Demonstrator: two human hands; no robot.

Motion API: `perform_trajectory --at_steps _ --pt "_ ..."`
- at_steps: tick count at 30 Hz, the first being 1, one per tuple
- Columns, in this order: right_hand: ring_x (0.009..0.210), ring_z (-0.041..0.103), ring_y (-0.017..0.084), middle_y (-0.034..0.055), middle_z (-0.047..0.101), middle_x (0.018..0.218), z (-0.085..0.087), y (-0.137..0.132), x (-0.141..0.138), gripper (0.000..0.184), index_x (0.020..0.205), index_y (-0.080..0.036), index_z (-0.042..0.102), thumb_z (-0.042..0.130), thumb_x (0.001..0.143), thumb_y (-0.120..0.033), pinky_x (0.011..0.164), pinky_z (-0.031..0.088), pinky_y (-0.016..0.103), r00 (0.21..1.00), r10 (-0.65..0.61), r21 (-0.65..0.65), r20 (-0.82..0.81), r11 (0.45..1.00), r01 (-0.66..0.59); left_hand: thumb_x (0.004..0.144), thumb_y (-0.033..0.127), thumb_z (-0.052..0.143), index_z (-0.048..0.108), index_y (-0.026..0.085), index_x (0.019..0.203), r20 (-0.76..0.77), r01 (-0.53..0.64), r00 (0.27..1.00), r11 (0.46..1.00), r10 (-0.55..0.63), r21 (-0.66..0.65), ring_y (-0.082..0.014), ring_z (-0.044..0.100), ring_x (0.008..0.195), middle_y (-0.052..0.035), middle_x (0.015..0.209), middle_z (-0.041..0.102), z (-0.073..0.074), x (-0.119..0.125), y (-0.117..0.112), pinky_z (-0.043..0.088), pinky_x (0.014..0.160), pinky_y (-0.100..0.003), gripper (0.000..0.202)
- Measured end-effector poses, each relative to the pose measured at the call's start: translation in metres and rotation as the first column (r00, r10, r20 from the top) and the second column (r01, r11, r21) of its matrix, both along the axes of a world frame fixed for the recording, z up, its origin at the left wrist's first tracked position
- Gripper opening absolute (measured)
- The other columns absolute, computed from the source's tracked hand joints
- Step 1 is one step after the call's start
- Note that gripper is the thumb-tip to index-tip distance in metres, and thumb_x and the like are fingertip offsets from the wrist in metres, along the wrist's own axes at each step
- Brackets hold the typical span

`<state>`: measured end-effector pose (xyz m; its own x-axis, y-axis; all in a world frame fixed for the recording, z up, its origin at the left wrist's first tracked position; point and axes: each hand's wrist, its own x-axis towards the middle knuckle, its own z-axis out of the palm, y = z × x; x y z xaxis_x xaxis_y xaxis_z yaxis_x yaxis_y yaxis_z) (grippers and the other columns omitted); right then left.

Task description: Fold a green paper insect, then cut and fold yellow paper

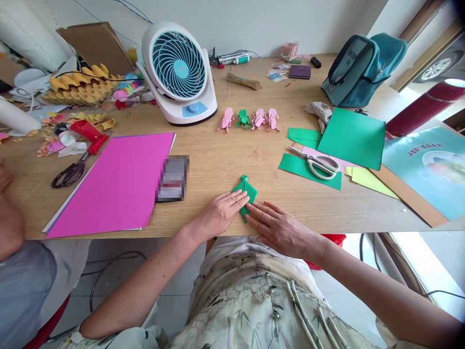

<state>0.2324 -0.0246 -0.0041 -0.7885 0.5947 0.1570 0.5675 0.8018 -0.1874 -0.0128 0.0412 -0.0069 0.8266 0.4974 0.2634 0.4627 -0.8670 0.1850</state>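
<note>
A folded green origami paper (250, 188) lies flat near the table's front edge, diamond-shaped with a narrow tip at the top and a point at the bottom. Stretched fingers of my left hand (222, 209) press on its middle from the left. My right hand (281, 227) rests flat on the table at its lower right, fingertips touching or just beside the paper's edge. Part of the paper is hidden under the fingers. Beyond it stand finished origami figures in a row: a green one (243, 119) among several pink ones (259, 118).
Scissors (321, 164) lie on green paper strips to the right, near a large green sheet (354, 138). Magenta sheets (119, 186) spread on the left. A white fan (178, 72) and a teal bag (358, 72) stand behind. Another person's arm (9, 223) rests at far left.
</note>
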Motion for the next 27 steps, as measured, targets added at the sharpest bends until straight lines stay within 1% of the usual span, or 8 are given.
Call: perform_trajectory --at_steps 5,10,14,17,20,22,24,27 --pt "0.149 0.024 0.035 0.0245 0.031 0.157 -0.003 -0.001 0.002 0.054 0.148 -0.006 0.040 0.047 0.101 -0.031 0.118 0.030 0.056 1.000 0.029 0.021 -0.004 0.999 -0.029 0.095 0.007 0.037 0.047 0.013 0.142 -0.032 0.011 0.999 1.000 -0.011 0.008 -0.0225 0.046 0.139 -0.0140 0.148 0.050 0.001 -0.001 -0.001 0.044 0.112 -0.043 0.048" --pt "0.148 0.025 0.034 0.0254 0.031 0.157 0.006 0.008 0.011 0.053 0.148 -0.008 0.040 0.047 0.101 -0.032 0.118 0.030 0.055 0.991 0.126 0.019 0.036 0.992 -0.127 0.095 0.008 0.043 0.049 0.013 0.139 0.017 -0.008 1.000 1.000 0.009 -0.029 -0.0215 0.051 0.135 -0.0139 0.143 0.056 0.004 0.000 0.002 0.046 0.110 -0.041 0.045" --pt "0.146 0.032 0.030 0.0221 0.040 0.154 0.011 0.015 0.019 0.041 0.136 -0.011 0.051 0.044 0.102 -0.032 0.117 0.033 0.053 0.985 0.169 -0.025 -0.026 0.985 -0.170 0.096 0.012 0.047 0.060 0.015 0.125 0.074 0.025 0.997 0.996 -0.019 -0.080 -0.0203 0.057 0.125 -0.0113 0.132 0.063 0.012 0.001 0.009 0.048 0.107 -0.039 0.032" --pt "0.141 0.043 0.027 0.0206 0.051 0.146 0.011 0.017 0.023 0.038 0.136 -0.013 0.049 0.044 0.102 -0.029 0.114 0.039 0.052 0.984 0.096 -0.070 -0.152 0.992 -0.108 0.096 0.016 0.050 0.064 0.017 0.119 0.076 0.080 0.994 0.993 -0.074 -0.090 -0.0214 0.056 0.122 -0.0111 0.129 0.063 0.018 0.003 0.015 0.048 0.106 -0.039 0.027" --pt "0.132 0.052 0.026 0.0190 0.057 0.139 0.008 0.015 0.023 0.046 0.144 -0.015 0.038 0.046 0.101 -0.028 0.109 0.045 0.050 0.967 0.014 -0.109 -0.256 0.993 -0.043 0.096 0.017 0.052 0.063 0.017 0.118 0.052 0.107 0.993 0.991 -0.103 -0.079 -0.0236 0.053 0.121 -0.0121 0.127 0.060 0.023 0.006 0.018 0.047 0.105 -0.042 0.025" --pt "0.128 0.055 0.026 0.0175 0.060 0.135 0.007 0.014 0.022 0.049 0.147 -0.017 0.035 0.047 0.100 -0.029 0.105 0.047 0.049 0.959 -0.033 -0.121 -0.280 0.993 -0.001 0.095 0.015 0.051 0.063 0.017 0.114 0.036 0.112 0.993 0.991 -0.110 -0.069 -0.0244 0.053 0.118 -0.0122 0.123 0.060 0.025 0.008 0.020 0.047 0.103 -0.042 0.023" --pt "0.123 0.057 0.027 0.0161 0.062 0.130 0.007 0.013 0.020 0.049 0.146 -0.018 0.037 0.048 0.100 -0.029 0.101 0.049 0.047 0.956 -0.082 -0.130 -0.281 0.990 0.046 0.094 0.013 0.050 0.063 0.016 0.108 0.040 0.123 0.992 0.989 -0.120 -0.082 -0.0241 0.053 0.115 -0.0113 0.117 0.061 0.026 0.010 0.022 0.047 0.100 -0.041 0.019" --pt "0.114 0.060 0.027 0.0149 0.065 0.122 0.008 0.012 0.015 0.047 0.144 -0.019 0.041 0.049 0.099 -0.032 0.095 0.050 0.045 0.952 -0.133 -0.148 -0.277 0.984 0.094 0.095 0.012 0.048 0.062 0.017 0.096 0.094 0.156 0.985 0.974 -0.142 -0.163 -0.0218 0.055 0.107 -0.0089 0.106 0.062 0.029 0.012 0.025 0.047 0.096 -0.038 0.015"
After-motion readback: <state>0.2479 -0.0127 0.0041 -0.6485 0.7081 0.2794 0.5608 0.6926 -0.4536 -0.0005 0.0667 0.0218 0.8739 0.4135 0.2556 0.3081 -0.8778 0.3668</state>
